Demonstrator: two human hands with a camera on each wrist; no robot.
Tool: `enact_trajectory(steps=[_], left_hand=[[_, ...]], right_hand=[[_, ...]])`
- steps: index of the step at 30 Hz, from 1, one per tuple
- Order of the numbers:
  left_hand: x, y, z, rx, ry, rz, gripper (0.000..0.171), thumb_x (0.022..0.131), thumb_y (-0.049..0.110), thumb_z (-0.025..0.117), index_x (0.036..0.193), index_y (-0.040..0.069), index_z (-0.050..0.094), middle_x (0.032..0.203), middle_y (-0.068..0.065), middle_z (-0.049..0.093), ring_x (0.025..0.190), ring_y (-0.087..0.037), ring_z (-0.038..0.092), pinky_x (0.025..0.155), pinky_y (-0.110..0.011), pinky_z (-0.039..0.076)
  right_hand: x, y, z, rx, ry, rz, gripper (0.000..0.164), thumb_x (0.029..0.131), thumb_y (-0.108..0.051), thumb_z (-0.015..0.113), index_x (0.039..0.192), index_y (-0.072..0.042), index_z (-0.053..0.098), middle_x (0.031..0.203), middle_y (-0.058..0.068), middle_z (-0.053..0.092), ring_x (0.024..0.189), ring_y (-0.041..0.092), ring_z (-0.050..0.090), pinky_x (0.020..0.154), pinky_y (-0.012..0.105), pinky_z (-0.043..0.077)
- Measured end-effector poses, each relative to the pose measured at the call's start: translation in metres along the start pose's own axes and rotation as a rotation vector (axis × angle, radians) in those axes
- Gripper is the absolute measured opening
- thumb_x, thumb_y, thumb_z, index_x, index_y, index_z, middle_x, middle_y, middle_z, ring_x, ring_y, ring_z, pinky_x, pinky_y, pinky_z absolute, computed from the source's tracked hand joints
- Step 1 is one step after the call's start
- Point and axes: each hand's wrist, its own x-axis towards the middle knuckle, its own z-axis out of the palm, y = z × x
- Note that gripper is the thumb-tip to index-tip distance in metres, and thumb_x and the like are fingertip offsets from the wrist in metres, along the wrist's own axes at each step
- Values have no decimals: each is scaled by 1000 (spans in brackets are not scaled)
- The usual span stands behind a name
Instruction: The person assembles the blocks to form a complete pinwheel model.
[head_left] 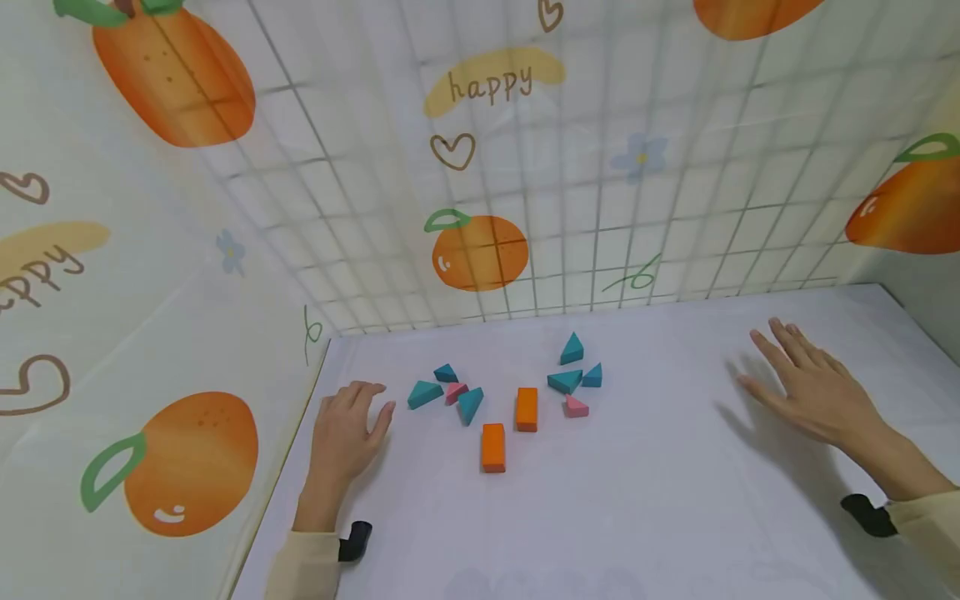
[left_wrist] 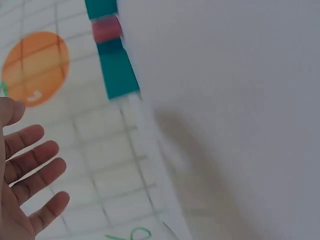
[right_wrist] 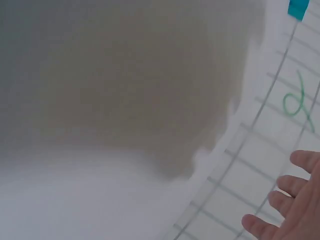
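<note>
My left hand (head_left: 347,433) hovers by the table's left side, fingers loosely bent and holding nothing. Nearest to it is a teal triangular block (head_left: 425,394), with a darker blue-teal triangle (head_left: 446,372), a pink triangle (head_left: 456,393) and another teal triangle (head_left: 470,406) beyond. Two orange rectangular blocks (head_left: 492,448) stand mid-table. Right of them sit several teal triangles (head_left: 566,382) and a pink triangle (head_left: 577,407). Far to the right, my right hand (head_left: 813,396) is spread above the table, with its shadow below. In the left wrist view, teal blocks (left_wrist: 119,74) show beyond the fingers.
The white table (head_left: 637,500) meets a curtain (head_left: 375,167) printed with oranges and grid lines at its back edge. A similar printed sheet (head_left: 195,333) hangs along the left side. Black wrist-camera mounts (head_left: 356,542) stick out at both cuffs.
</note>
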Motion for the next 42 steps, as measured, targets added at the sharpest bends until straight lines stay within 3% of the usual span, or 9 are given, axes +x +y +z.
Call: enact_trajectory(steps=[2, 5, 13, 19, 25, 28, 34, 42], left_hand=[[2, 9, 0, -43, 35, 30, 26, 87, 24, 70, 106, 6, 69, 101, -10, 69, 90, -30, 65, 73, -47, 49], [4, 23, 1, -106, 31, 61, 24, 87, 21, 70, 105, 6, 69, 100, -8, 69, 89, -27, 65, 73, -44, 51], [7, 66, -3, -206, -100, 176, 25, 88, 21, 71, 110, 10, 69, 104, -1, 67, 92, -19, 65, 80, -36, 56], [7, 88, -6, -238, -217, 188, 26, 90, 25, 70, 114, 15, 68, 111, 2, 67, 103, -16, 64, 90, -34, 56], [4, 98, -2, -246, -366, 161, 31, 91, 30, 69, 120, 18, 67, 117, 6, 66, 107, -14, 63, 94, -35, 55], [3, 101, 0, -253, -409, 155, 33, 90, 31, 70, 121, 18, 67, 117, 7, 65, 105, -14, 62, 93, -35, 55], [2, 103, 2, -266, -440, 165, 31, 91, 30, 69, 119, 17, 68, 116, 6, 65, 101, -14, 63, 91, -34, 55], [0, 103, 5, -256, -465, 169, 30, 91, 30, 70, 118, 19, 69, 115, 5, 65, 98, -13, 62, 88, -33, 56]], right_hand=[[1, -7, 1, 38, -3, -11, 77, 98, -46, 52, 157, -10, 19, 163, 20, 11, 151, 38, 5, 106, 71, 22], [4, -19, 3, 59, -13, -30, 74, 98, -45, 53, 155, -8, 25, 163, 19, 16, 150, 38, 11, 102, 70, 26], [11, -57, 17, 96, 51, -195, 57, 96, -34, 61, 141, -2, 49, 147, 24, 43, 132, 46, 43, 95, 66, 39], [16, -84, 25, 148, -2, -291, 50, 96, -29, 62, 139, -6, 52, 146, 20, 46, 131, 43, 45, 96, 62, 42], [20, -107, 30, 160, -36, -402, 51, 94, -24, 65, 141, -8, 51, 148, 17, 45, 133, 38, 46, 100, 58, 45], [21, -117, 32, 156, -42, -441, 53, 95, -25, 64, 143, -9, 49, 149, 15, 45, 134, 36, 45, 101, 56, 45], [27, -134, 37, 156, -48, -480, 53, 95, -26, 64, 143, -9, 49, 150, 13, 46, 135, 35, 45, 103, 55, 44], [29, -146, 42, 178, -126, -489, 51, 97, -30, 61, 145, -15, 49, 152, 10, 43, 137, 33, 44, 106, 54, 43]])
